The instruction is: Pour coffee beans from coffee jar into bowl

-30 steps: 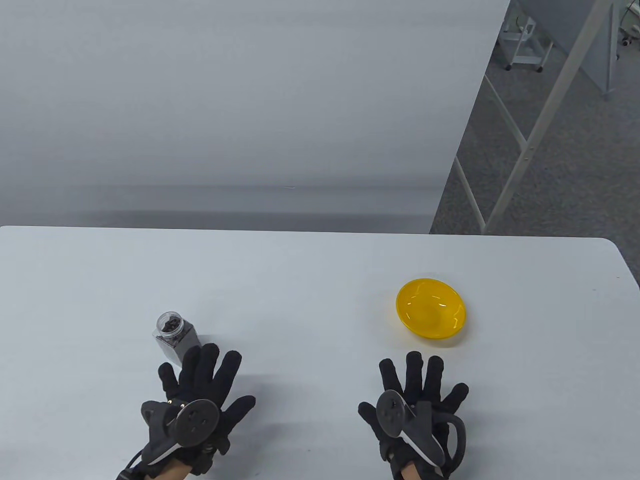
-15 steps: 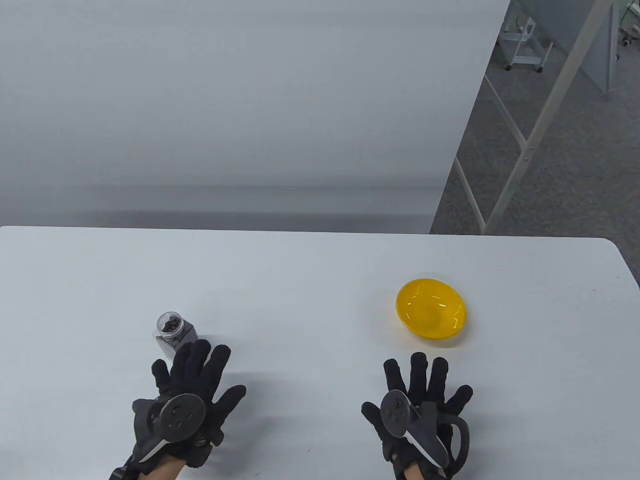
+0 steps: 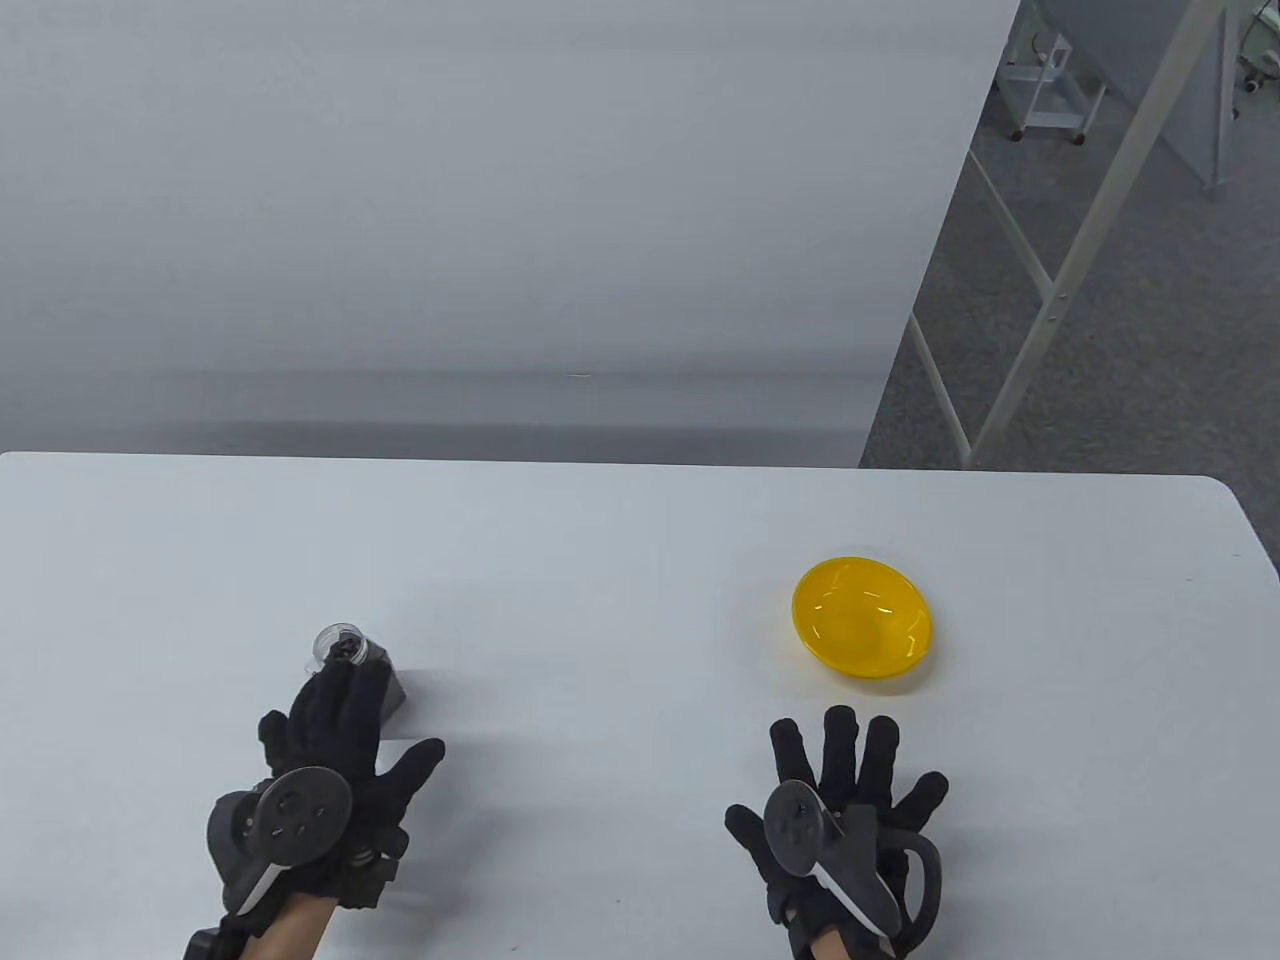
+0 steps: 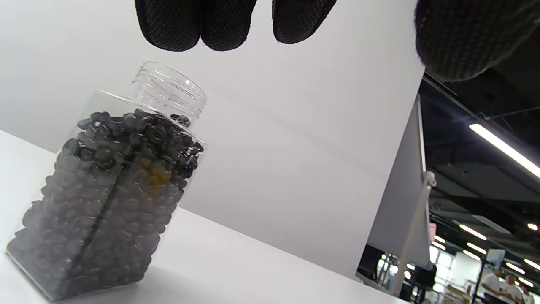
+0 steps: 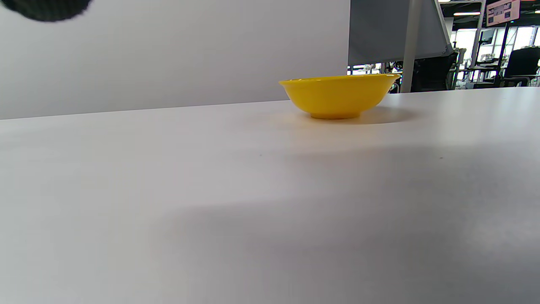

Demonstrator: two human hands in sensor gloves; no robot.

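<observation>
A clear, lidless coffee jar (image 3: 345, 655) full of dark beans stands upright on the white table (image 3: 600, 560) at the near left. It fills the left of the left wrist view (image 4: 109, 198). My left hand (image 3: 320, 735) is spread open just above and in front of the jar, its fingertips (image 4: 185, 25) hanging over the jar's mouth without touching it. A yellow bowl (image 3: 862, 617), empty, sits to the right and shows in the right wrist view (image 5: 337, 95). My right hand (image 3: 850, 790) lies flat and open on the table in front of the bowl, holding nothing.
The table's far edge runs across the middle of the table view, with a white wall panel (image 3: 480, 200) behind it. The table's right edge (image 3: 1255, 540) is rounded, with grey floor and metal frame legs (image 3: 1060, 290) beyond.
My left hand has moved left and forward, from beside the jar to over it, its fingers now covering most of the jar's body. The right hand has barely shifted.
</observation>
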